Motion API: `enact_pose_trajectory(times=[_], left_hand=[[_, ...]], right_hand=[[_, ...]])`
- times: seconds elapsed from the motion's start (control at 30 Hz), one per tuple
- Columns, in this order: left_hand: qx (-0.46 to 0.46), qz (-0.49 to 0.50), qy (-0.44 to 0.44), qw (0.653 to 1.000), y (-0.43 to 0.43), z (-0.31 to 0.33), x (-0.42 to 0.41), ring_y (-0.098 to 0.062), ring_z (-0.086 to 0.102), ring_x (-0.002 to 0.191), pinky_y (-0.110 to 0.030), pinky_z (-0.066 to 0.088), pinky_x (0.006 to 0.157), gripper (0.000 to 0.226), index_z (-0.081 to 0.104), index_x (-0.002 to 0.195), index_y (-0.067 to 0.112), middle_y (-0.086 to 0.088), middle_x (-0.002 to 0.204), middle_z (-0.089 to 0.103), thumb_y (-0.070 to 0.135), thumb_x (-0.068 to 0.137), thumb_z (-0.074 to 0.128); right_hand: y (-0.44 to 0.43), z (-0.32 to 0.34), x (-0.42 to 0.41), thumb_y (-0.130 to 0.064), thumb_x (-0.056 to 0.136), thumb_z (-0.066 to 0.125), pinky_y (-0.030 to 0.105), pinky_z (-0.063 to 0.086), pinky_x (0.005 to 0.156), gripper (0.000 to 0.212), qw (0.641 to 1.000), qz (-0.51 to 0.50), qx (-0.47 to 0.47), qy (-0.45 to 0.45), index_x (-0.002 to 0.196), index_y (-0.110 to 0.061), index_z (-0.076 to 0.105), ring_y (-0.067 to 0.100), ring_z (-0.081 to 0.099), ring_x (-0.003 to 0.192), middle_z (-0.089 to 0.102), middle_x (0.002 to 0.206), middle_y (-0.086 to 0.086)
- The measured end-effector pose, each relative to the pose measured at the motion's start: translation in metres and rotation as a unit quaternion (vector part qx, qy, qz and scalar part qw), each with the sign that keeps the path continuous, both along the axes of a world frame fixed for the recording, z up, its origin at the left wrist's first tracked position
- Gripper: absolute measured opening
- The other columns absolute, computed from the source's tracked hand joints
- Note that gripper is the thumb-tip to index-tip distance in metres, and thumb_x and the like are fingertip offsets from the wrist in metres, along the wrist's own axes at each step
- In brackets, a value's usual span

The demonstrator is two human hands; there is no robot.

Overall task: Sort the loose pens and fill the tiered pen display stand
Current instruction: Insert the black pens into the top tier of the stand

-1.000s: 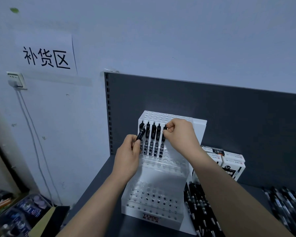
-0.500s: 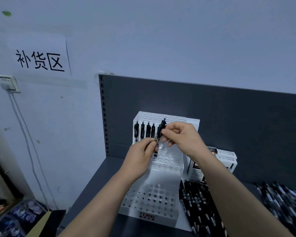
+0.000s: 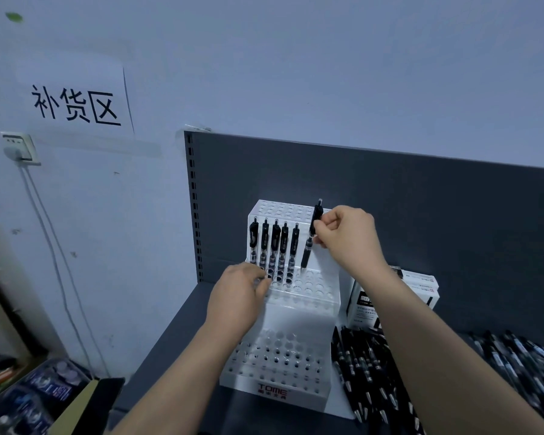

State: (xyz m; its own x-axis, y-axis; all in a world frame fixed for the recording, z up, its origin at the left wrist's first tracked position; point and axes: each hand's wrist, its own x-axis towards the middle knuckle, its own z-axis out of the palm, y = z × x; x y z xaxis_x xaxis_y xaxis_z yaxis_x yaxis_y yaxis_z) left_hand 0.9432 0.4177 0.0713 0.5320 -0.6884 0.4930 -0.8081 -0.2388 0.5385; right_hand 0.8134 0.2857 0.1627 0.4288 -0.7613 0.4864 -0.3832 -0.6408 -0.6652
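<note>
Now right hand [image 3: 343,237] pinches pen [image 3: 308,249] upright, tip over a middle-tier hole of stand [image 3: 296,315] beside five seated pens [image 3: 275,243], likely for straight insertion; left hand [image 3: 236,296], loose-fingered and empty, seemingly steadies stand.

The wall [image 3: 296,73] is plain and pale blue-grey. High up on the left it has a small green spot [image 3: 14,17]. A white paper sign [image 3: 73,102] with three big black Chinese words is stuck on it. Under the sign sits a white socket [image 3: 19,147] with a plug in it. Two thin cables [image 3: 56,262] hang down from there. A dark grey shelf back [image 3: 421,215] stands against the wall, with a row of little slots [image 3: 190,199] down its left edge. The shelf board [image 3: 179,340] is dark grey too. Low on the left are a brown cardboard box [image 3: 88,400] and shiny plastic packs [image 3: 38,394]. The light is dim and cool.
</note>
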Motion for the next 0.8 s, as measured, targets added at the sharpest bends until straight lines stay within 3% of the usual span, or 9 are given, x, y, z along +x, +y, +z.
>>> enact_pose_trajectory(times=[0.13,0.3,0.53,0.73,0.8], left_hand=[[0.001,0.001,0.0,1.0,0.001,-0.001,0.001,-0.016,0.054,0.101,-0.022,0.037,0.075,0.019,0.073,0.099,0.014,0.004,0.101,0.068,0.027,0.093,0.06],[0.002,0.003,0.007,1.0,0.001,0.001,0.002,-0.014,0.053,0.104,-0.021,0.036,0.077,0.02,0.072,0.103,0.016,0.005,0.106,0.068,0.029,0.092,0.061],[0.001,0.004,0.012,1.0,0.0,0.002,0.002,-0.013,0.053,0.106,-0.021,0.036,0.078,0.021,0.072,0.104,0.016,0.005,0.108,0.068,0.03,0.092,0.061],[0.007,-0.001,0.008,1.0,0.001,0.004,0.001,-0.015,0.053,0.108,-0.022,0.037,0.078,0.022,0.071,0.106,0.016,0.005,0.109,0.067,0.03,0.093,0.061],[0.004,-0.001,0.003,1.0,0.002,0.005,-0.002,-0.017,0.054,0.107,-0.023,0.037,0.077,0.024,0.071,0.108,0.014,0.003,0.109,0.067,0.03,0.093,0.06]], right_hand=[[-0.002,-0.003,0.006,-0.012,0.082,0.055,0.044,0.055,0.076,0.024,1.0,-0.005,-0.007,0.03,0.068,0.007,0.056,0.037,0.066,0.079,0.066,0.068,0.023],[-0.002,-0.025,0.009,-0.007,0.082,0.056,0.041,0.057,0.069,0.02,0.996,-0.002,0.036,0.08,0.069,0.007,0.062,0.027,0.068,0.064,0.069,0.062,0.013],[-0.006,-0.032,0.017,-0.007,0.08,0.055,0.045,0.058,0.07,0.021,0.995,0.007,0.034,0.097,0.069,0.01,0.058,0.039,0.066,0.071,0.067,0.07,0.025],[-0.002,-0.034,0.01,-0.009,0.082,0.056,0.044,0.057,0.074,0.021,0.993,0.007,0.057,0.101,0.074,0.009,0.064,0.039,0.067,0.073,0.068,0.07,0.023],[0.0,-0.034,-0.003,-0.014,0.087,0.057,0.039,0.057,0.075,0.022,0.993,-0.006,0.039,0.112,0.076,0.002,0.067,0.033,0.067,0.074,0.07,0.071,0.015]])
